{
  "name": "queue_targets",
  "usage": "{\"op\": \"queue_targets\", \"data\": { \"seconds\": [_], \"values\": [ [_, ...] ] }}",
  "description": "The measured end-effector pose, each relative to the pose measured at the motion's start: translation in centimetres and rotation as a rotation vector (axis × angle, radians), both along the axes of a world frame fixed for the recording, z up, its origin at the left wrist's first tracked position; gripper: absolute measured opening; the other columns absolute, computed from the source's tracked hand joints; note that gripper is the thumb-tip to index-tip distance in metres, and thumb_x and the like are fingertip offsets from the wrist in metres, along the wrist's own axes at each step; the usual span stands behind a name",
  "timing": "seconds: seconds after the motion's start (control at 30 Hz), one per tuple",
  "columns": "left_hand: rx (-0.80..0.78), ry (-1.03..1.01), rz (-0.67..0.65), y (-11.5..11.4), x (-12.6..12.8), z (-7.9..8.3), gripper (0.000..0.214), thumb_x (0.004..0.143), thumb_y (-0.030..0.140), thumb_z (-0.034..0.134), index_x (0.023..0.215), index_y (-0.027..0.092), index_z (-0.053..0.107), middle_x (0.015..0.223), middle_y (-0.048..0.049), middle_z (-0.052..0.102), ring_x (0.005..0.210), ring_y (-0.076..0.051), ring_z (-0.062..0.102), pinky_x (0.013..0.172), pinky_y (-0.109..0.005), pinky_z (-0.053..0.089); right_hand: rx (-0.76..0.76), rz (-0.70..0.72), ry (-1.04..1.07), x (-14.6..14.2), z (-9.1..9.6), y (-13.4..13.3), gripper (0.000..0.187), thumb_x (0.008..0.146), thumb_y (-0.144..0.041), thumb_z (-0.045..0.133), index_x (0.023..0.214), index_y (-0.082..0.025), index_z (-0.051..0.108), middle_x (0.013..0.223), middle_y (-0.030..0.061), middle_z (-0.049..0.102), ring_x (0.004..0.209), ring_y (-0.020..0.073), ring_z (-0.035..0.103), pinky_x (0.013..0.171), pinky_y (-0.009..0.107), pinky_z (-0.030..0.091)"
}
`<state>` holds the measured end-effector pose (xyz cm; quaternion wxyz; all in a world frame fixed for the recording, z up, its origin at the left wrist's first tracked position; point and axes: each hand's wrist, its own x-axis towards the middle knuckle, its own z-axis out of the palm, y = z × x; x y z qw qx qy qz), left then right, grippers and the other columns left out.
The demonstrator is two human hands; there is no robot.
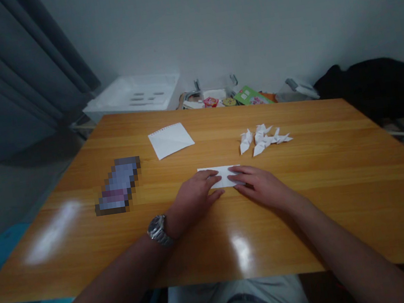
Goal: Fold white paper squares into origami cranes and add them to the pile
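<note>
A folded strip of white paper [224,173] lies flat on the wooden table in front of me. My left hand [202,189] rests on its left end, fingers stretched out and the thumb by the near edge. On the right end lies my right hand [257,184], its fingers also extended and slightly apart. Both hands press on the paper without gripping it. Beyond them sits a group of folded white paper figures [262,139]. A loose white sheet [171,140] with a perforated edge and a crease lies farther left.
A blurred-out phone [119,185] lies on the table [344,201] at the left. Behind the far edge stand a white plastic tray [133,93], a green booklet [252,95] and small items. Dark cloth [373,87] is heaped at the right, and a grey curtain [16,62] hangs left.
</note>
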<state>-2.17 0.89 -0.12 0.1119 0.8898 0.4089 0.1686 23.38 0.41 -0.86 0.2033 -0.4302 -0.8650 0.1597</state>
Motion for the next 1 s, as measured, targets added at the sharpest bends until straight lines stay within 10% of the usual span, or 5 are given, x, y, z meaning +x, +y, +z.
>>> {"op": "queue_targets", "data": {
  "seconds": [0.57, 1.0],
  "values": [
    [0.063, -0.02, 0.008, 0.2, 0.3, -0.3, 0.029, 0.1, 0.039, 0.06, 0.119, 0.021, 0.072, 0.124, -0.0093, 0.066, 0.113, -0.026, 0.063, 0.097, -0.042, 0.055, -0.092, 0.095, 0.015, 0.4, 1.0, -0.3, 0.038, 0.092, -0.032, 0.07, 0.129, -0.024, 0.068, 0.14, 0.0117, 0.065, 0.13, 0.0275, 0.06, 0.111, 0.048, 0.047],
    [-0.005, -0.065, -0.183, -0.3, 0.2, 0.1, 0.029, 0.101, 0.039, 0.058, 0.118, 0.02, 0.072, 0.139, -0.0104, 0.063, 0.126, -0.025, 0.061, 0.108, -0.041, 0.051, -0.061, -0.036, 0.106, 0.9, 1.8, 0.3, 0.024, 0.103, -0.027, 0.045, 0.107, -0.02, 0.068, 0.107, 0.0095, 0.071, 0.101, 0.0233, 0.065, 0.091, 0.038, 0.052]
  ]
}}
